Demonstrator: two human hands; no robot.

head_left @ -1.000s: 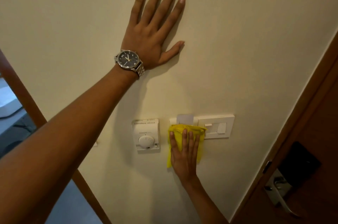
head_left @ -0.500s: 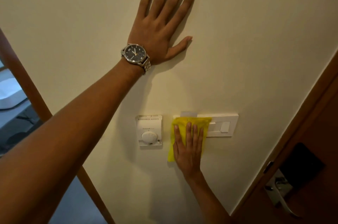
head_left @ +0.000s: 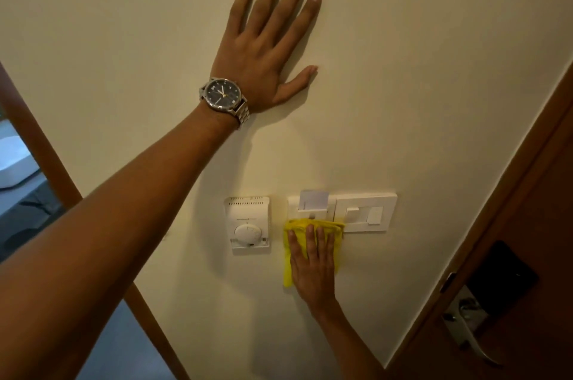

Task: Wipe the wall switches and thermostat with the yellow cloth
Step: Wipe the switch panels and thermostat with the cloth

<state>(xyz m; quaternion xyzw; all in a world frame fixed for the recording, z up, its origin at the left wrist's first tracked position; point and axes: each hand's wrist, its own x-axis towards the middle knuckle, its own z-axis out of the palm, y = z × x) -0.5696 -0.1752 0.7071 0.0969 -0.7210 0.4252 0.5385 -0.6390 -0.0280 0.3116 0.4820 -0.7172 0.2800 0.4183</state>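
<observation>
Change noted: half a second ago the yellow cloth covered the card-holder plate to its top edge; it now sits lower, the slot and white key card uncovered. Judged: a downward stroke, that plate nearly done.

Left to right:
- Left hand, upper centre: fingers spread, palm flat on the cream wall, holding nothing; steel wristwatch.
- White dial thermostat, lower centre: not touched by the cloth now.
- Right hand: flat, fingers extended, pressing the folded yellow cloth against the plate's lower edge and the wall below.
- White rocker switch plate: only the cloth's corner reaches it.
</observation>
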